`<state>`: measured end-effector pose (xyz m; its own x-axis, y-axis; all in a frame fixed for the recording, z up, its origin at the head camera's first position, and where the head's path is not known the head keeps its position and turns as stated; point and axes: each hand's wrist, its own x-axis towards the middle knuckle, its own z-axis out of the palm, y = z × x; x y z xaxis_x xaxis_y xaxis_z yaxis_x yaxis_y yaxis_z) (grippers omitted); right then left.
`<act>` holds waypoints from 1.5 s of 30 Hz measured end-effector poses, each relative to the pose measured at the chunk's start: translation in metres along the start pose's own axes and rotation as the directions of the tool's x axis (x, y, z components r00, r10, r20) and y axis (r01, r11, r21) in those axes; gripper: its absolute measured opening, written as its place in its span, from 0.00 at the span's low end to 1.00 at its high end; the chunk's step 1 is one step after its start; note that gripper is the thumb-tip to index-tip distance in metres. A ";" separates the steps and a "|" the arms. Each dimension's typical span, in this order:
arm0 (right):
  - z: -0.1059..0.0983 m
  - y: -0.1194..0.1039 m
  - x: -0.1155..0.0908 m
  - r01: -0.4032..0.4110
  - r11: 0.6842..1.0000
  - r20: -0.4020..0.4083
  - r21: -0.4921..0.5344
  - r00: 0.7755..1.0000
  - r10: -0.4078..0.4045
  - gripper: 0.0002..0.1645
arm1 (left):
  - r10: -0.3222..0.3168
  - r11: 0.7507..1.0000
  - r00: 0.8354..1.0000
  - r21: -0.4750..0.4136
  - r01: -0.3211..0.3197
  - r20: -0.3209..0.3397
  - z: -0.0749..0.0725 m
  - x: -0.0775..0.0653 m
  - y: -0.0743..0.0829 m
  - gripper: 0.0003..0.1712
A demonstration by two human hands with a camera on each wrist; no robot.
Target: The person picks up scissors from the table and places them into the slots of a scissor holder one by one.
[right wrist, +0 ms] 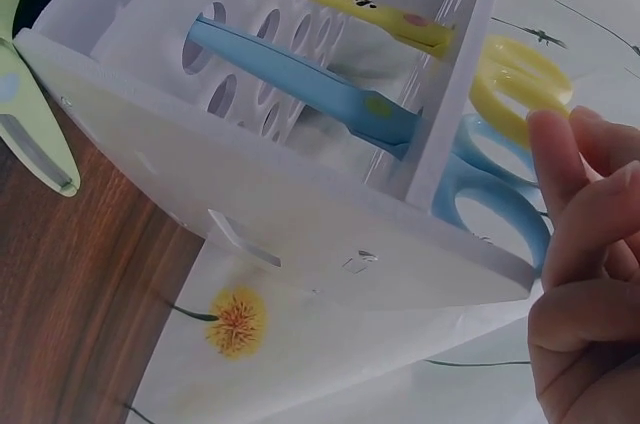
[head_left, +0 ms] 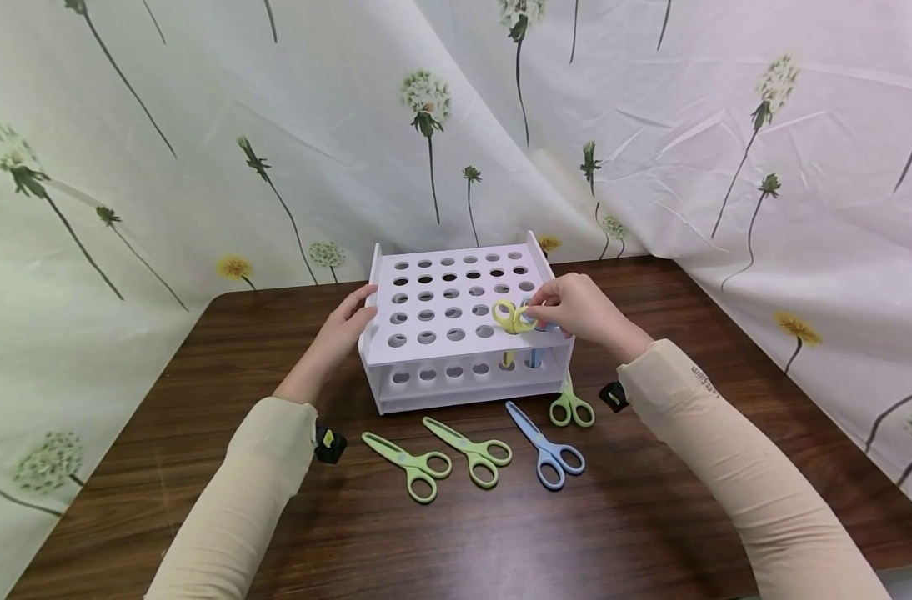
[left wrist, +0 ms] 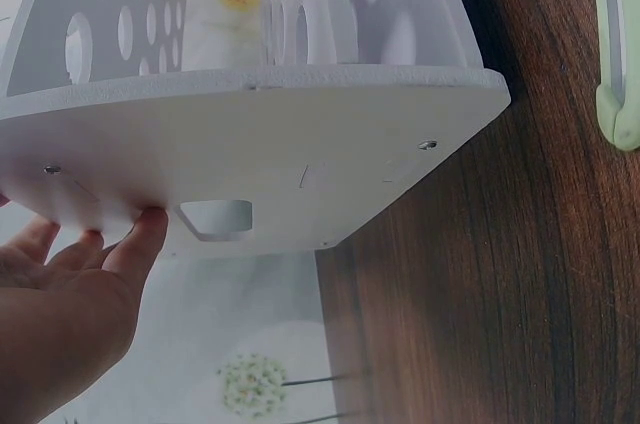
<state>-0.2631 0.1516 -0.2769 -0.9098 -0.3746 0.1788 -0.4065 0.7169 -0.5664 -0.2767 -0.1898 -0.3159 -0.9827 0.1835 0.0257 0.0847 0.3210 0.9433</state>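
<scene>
Behind, a dandelion-print cloth [head_left: 313,125]; below, a dark wood table [head_left: 426,550].

In the head view, on the table, a white rack [head_left: 468,322] with the yellow scissors [head_left: 505,315] in a front-row hole, just beside the blue pair [head_left: 535,358]. Best to keep the blade upright and lower by the handle, without forcing. At that handle, the right hand [head_left: 579,307], curled in a pinch; at the rack's left end, the left hand [head_left: 343,325], well apart from the other. Loose in front: green scissors [head_left: 473,448] and blue scissors [head_left: 548,450].

In the left wrist view, relaxed fingers against the outer side panel [left wrist: 270,144], not clasped; probably enough to steady. Press lightly.

In the right wrist view, fingertips nearly together at the yellow loop; cannot tell how firmly. Mind the blue loops, close by the fingers.
</scene>
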 end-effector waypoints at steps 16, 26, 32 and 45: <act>-0.004 0.004 -0.007 -0.036 0.998 -0.028 0.051 0.999 0.037 0.09 | -0.004 1.000 1.000 -0.003 0.004 0.010 0.004 -0.016 0.020 0.29; -0.009 0.011 -0.016 -0.044 0.993 -0.083 0.112 0.995 0.053 0.10 | -0.004 1.000 1.000 -0.011 0.004 0.001 0.000 0.000 -0.001 0.29; -0.013 0.016 -0.024 -0.032 0.988 -0.110 0.152 0.993 0.050 0.10 | 0.007 1.000 1.000 0.012 -0.007 -0.006 -0.001 0.005 -0.010 0.30; -0.023 0.030 -0.046 0.004 0.988 -0.181 0.157 0.983 0.025 0.10 | 0.003 1.000 1.000 0.018 -0.003 -0.008 -0.001 0.007 -0.012 0.30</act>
<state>-0.2355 0.2035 -0.2839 -0.9198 -0.2437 0.3075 -0.3917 0.6145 -0.6848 -0.2852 -0.1933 -0.3272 -0.9838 0.1767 0.0317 0.0907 0.3371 0.9371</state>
